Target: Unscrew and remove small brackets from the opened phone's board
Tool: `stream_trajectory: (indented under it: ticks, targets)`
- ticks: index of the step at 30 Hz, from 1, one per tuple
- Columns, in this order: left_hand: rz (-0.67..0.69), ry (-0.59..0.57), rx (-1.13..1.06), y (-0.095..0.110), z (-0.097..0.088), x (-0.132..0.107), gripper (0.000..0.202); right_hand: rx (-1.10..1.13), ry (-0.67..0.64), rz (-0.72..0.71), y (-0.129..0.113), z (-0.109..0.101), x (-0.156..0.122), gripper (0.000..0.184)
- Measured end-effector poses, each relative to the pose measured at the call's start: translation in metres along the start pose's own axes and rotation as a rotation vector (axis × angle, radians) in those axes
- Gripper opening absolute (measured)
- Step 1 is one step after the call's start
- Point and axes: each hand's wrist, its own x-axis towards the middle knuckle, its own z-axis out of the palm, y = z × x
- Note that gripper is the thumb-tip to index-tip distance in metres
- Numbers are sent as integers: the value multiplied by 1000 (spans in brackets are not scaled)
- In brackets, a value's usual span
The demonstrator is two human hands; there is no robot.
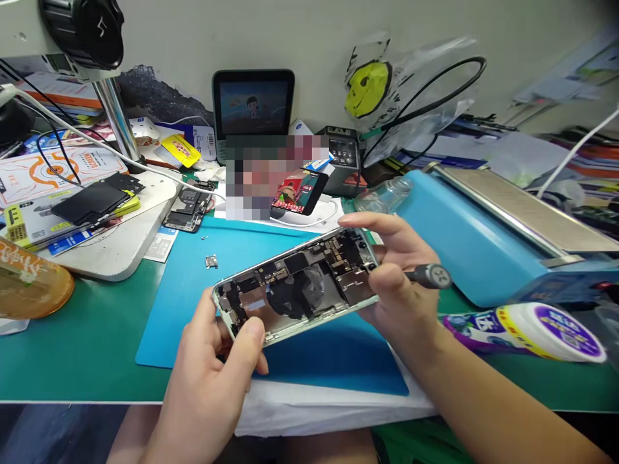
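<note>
An opened phone housing (pixel 302 287) with its circuit board exposed is held tilted above the blue mat (pixel 188 322). My left hand (pixel 217 361) is closed on its left end, thumb over the lower edge. At the other end, my right hand (pixel 403 290) grips the housing with thumb and fingers. A screwdriver (pixel 430 276) sticks out from that same hand, its dark cap pointing right; its tip is hidden. On the mat beyond the housing lies a small metal part (pixel 211 261), with tiny bits near it.
Another opened phone (pixel 188 207) lies at the mat's far left edge. A lit phone (pixel 300 191) and a smart display (pixel 254 106) stand behind. A blue machine (pixel 464 238), a purple-white bottle (pixel 522 332) and a drink cup (pixel 33 280) flank the mat. A microscope post (pixel 116 116) rises at left.
</note>
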Motion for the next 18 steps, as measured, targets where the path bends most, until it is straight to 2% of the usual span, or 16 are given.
stream_trajectory:
  ticks: [3, 5, 9, 14, 18]
  targets:
    - [-23, 12, 18, -1, 0, 0, 40, 395, 47, 166, -4, 1, -3, 40]
    - [-25, 32, 26, -1, 0, 1, 41, 469, 37, 194, -7, 1, -4, 38]
    - [-29, 38, 41, -1, 1, 2, 39, 470, 59, 157, -9, 1, -3, 39]
    - [48, 32, 63, 2, 0, 0, 33, 437, 86, 126, -8, 1, -3, 37]
    - [-1, 73, 16, 4, 2, -3, 38, 417, 75, 125, -7, -1, -5, 38]
